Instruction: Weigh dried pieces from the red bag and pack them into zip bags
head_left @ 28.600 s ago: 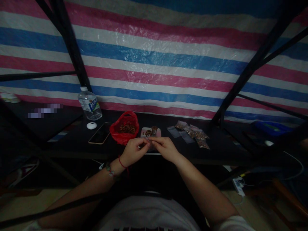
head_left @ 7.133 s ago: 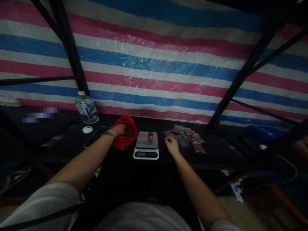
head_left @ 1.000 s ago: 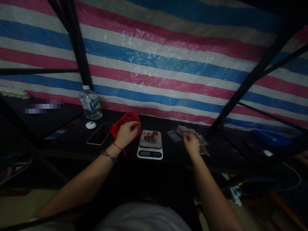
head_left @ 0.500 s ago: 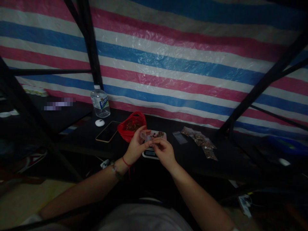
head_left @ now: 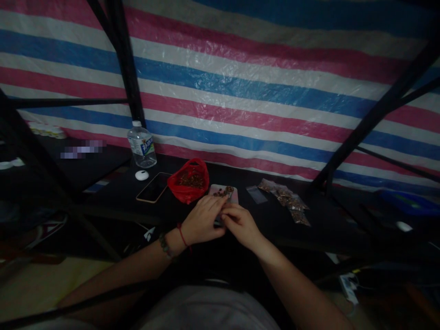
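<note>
My left hand (head_left: 205, 220) reaches across the front of a small white kitchen scale (head_left: 234, 196), its fingers stretched forward and thumb apart. The fingertips are by loose brown dried pieces (head_left: 220, 193) heaped on the scale's plate. My right hand (head_left: 241, 224) is close against it on the right, fingers bent and pinched together; what they hold, if anything, is hidden. A red plastic bag (head_left: 185, 195) stands open behind my left hand, with more brown pieces (head_left: 191, 180) inside. My hands cover the scale's display.
Right of the scale lie a flat clear zip bag (head_left: 256, 195) and several filled bags (head_left: 285, 200). On the left are a phone (head_left: 153, 188), a white mouse-like object (head_left: 141, 175) and a plastic bottle (head_left: 142, 146). A striped tarp (head_left: 240, 105) hangs behind, between dark metal posts (head_left: 129, 68).
The clear plastic bag between my hands is no longer visible. My left hand has turned over and lowered, palm down, across the scale; my right hand has shifted slightly down and right.
</note>
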Demonstrator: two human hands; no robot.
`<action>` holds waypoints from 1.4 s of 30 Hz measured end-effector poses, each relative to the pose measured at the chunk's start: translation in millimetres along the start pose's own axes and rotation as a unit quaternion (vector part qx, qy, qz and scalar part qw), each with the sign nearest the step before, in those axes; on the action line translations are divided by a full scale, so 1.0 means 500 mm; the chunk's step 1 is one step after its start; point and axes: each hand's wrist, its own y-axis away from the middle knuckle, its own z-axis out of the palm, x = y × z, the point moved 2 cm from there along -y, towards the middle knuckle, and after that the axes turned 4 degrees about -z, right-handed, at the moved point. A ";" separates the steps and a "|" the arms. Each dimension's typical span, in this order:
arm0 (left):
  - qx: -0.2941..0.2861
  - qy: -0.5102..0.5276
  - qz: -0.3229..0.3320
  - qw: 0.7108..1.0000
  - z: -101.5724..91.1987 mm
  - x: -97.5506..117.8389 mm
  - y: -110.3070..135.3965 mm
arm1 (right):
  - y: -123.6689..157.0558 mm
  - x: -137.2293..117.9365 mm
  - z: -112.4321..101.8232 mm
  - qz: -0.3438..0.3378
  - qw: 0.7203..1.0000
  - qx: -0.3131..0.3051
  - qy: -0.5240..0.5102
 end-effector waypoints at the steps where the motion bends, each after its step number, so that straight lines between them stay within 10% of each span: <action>1: -0.011 0.005 0.007 1.000 0.000 0.001 0.000 | 0.000 0.002 0.001 0.015 1.000 -0.001 0.001; 6: -0.006 0.130 -0.051 0.990 -0.019 -0.039 -0.013 | -0.001 0.035 -0.016 0.054 0.996 0.070 -0.033; 11: -0.021 0.378 -0.237 0.894 -0.015 -0.106 -0.025 | -0.008 0.074 -0.044 0.088 0.983 0.133 -0.092; 16: 0.006 0.420 -0.295 0.858 -0.004 -0.115 -0.026 | -0.008 0.098 -0.033 0.156 0.968 0.076 -0.180; 22: 0.006 0.406 -0.307 0.861 -0.005 -0.127 -0.028 | -0.007 0.111 -0.028 0.216 0.944 0.103 -0.228; 36: 0.022 0.416 -0.288 0.863 -0.002 -0.142 -0.024 | -0.009 0.140 -0.037 0.126 0.978 0.079 -0.143; 42: 0.087 0.130 -0.164 0.974 -0.050 -0.112 -0.026 | -0.007 0.122 -0.024 0.164 0.978 0.053 -0.117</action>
